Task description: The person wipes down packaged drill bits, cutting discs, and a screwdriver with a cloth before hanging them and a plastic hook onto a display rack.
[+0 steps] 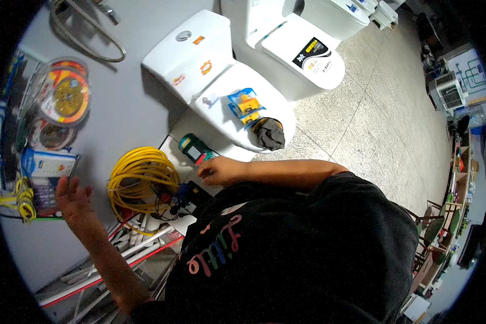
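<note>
My left hand (73,198) is raised at the left, its fingers apart and holding nothing that I can see. Nearest to it are a blue-and-white flat package (52,163) and a bundle of yellow cord or tubing (25,200), both against the grey wall. My right hand (222,170) is half curled in front of me. It overlaps the lower end of a green-and-black object with a red part (193,149), perhaps a power tool; whether I grip it is hidden. A coil of yellow hose or cable (141,178) lies between my hands.
A white toilet (210,73) bears blue-and-yellow packets (246,106) and a dark cloth item (269,135) on its lid. A second toilet (303,60) stands beyond. Round packaged reels (67,97) hang above my left hand. White pipes (146,243) lie below the coil. Chairs (435,227) stand far right.
</note>
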Motion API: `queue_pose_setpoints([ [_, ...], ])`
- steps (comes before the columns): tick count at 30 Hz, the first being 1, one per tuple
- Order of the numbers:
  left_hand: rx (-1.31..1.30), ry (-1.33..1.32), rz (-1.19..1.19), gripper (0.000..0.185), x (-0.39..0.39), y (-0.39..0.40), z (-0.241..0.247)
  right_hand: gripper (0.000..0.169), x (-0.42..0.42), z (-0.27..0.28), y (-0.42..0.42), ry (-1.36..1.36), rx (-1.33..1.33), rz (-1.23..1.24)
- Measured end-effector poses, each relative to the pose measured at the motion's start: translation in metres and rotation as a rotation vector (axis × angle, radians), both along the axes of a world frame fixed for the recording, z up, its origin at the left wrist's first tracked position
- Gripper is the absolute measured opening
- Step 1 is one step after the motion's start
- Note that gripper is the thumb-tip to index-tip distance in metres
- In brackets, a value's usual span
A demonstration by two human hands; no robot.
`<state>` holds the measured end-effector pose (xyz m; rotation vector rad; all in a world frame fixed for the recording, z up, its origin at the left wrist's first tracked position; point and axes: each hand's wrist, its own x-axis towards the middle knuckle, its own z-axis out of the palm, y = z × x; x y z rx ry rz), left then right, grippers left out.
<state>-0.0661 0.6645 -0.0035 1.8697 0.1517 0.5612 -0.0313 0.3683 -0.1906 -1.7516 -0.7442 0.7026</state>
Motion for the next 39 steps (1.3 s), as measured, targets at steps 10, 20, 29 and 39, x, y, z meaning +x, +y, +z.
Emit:
queue_pose_setpoints([
  [10,-0.526,0.674,-0.214,0.032,0.064,-0.164,-0.125,0.048,0.116,-0.146,-0.167,0.176,-0.424,-0.997],
  [20,-0.473,1.054,-0.217,0.033,0.192,-0.29,-0.356,0.074,0.177,-0.184,-0.157,0.522,-0.564,-1.097],
  [29,-0.727,1.308,-0.065,0.023,0.196,-0.31,-0.449,0.077,0.182,-0.211,-0.182,0.714,-0.315,-0.833],
  [39,-1.123,0.944,-0.17,0.037,0.187,-0.302,-0.42,0.058,0.169,-0.185,-0.172,0.913,0.154,-0.892],
])
